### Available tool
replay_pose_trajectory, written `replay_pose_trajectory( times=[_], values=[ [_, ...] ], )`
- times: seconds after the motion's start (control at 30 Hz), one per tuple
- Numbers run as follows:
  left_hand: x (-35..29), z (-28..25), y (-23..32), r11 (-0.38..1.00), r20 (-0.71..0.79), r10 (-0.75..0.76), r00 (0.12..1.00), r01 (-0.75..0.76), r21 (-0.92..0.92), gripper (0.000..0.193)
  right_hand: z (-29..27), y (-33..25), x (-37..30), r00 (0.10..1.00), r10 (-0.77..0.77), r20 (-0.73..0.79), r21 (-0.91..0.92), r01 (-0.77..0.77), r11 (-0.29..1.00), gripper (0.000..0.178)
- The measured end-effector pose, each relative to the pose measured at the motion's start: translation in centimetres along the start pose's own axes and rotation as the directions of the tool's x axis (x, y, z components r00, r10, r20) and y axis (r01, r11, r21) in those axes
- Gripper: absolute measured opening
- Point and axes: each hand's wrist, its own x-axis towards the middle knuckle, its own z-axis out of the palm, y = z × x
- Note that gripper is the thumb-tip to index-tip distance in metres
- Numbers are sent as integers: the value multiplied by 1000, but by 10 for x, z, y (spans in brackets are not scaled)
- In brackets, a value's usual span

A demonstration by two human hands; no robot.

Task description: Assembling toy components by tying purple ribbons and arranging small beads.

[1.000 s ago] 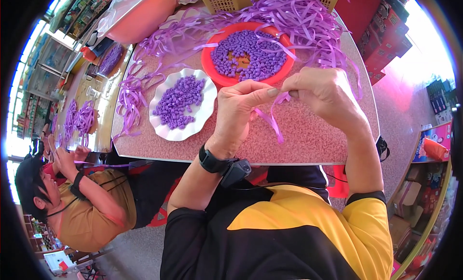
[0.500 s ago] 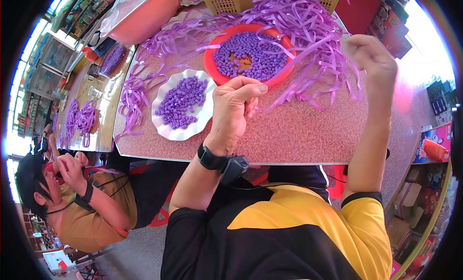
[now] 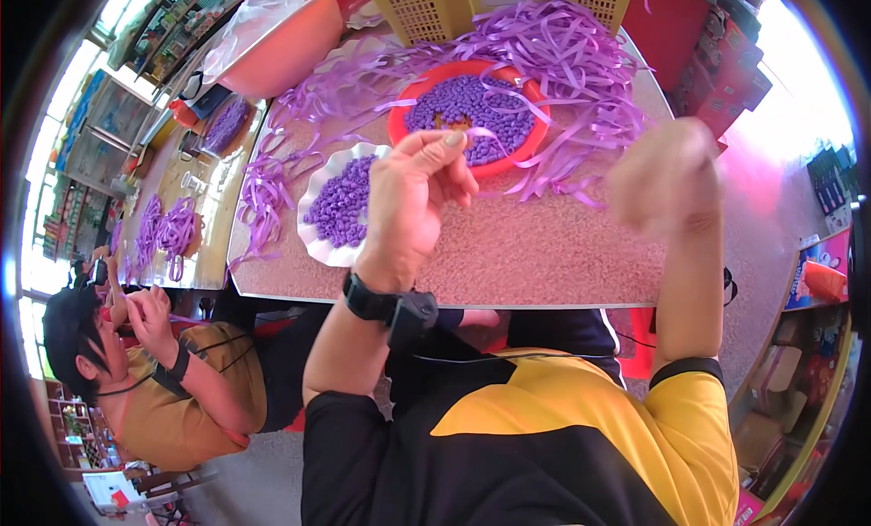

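Observation:
My left hand [image 3: 408,204] is raised over the table's near side, thumb and forefinger pinched on a thin purple ribbon [image 3: 490,138], which curls away from the fingertips in front of a red bowl [image 3: 544,131]. Many purple beads [image 3: 472,100] fill that bowl. Right of it, above the tabletop, my right hand [image 3: 667,177] is smeared by motion, so its fingers and anything in them cannot be made out. Partly behind my left wrist, a white scalloped dish [image 3: 318,245] holds more purple beads [image 3: 337,204]. A large tangle of purple ribbons [image 3: 562,50] lies beyond the red bowl.
A yellow perforated basket [image 3: 413,14] stands at the back, and a pink tub [image 3: 295,41] with clear plastic at the back left. To the left, a co-worker [image 3: 172,390] sits at a wooden table [image 3: 204,245] with ribbon bundles. Shelves [image 3: 798,372] stand at the right.
My right hand has come down and toward me from beyond the table's right side. My left hand has shifted slightly left and up, and the ribbon stretched between the hands is now slack.

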Motion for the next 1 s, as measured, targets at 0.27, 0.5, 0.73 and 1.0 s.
replay_pose_trajectory(
  times=[0.27, 0.5, 0.73, 1.0],
  values=[
    [84, 10, 78, 710, 140, 399, 906, -402, 578, 22, -35, -13, -9, 755, 20, -655, 138, 93, 986, 15],
    [224, -118, 157, 880, -187, 335, 923, -236, 413, 27, 3, 3, 14, 712, 10, -702, -141, -152, 978, 20],
    [139, -28, 18, 302, 167, -6, 986, -158, 940, 24, 20, 8, 20, 709, 114, -696, -310, -440, 843, 12],
    [141, -11, -37, 12, 343, 54, 938, -344, 939, 22, 19, 16, 17, 721, 203, -663, -266, -480, 836, 15]
  ],
)
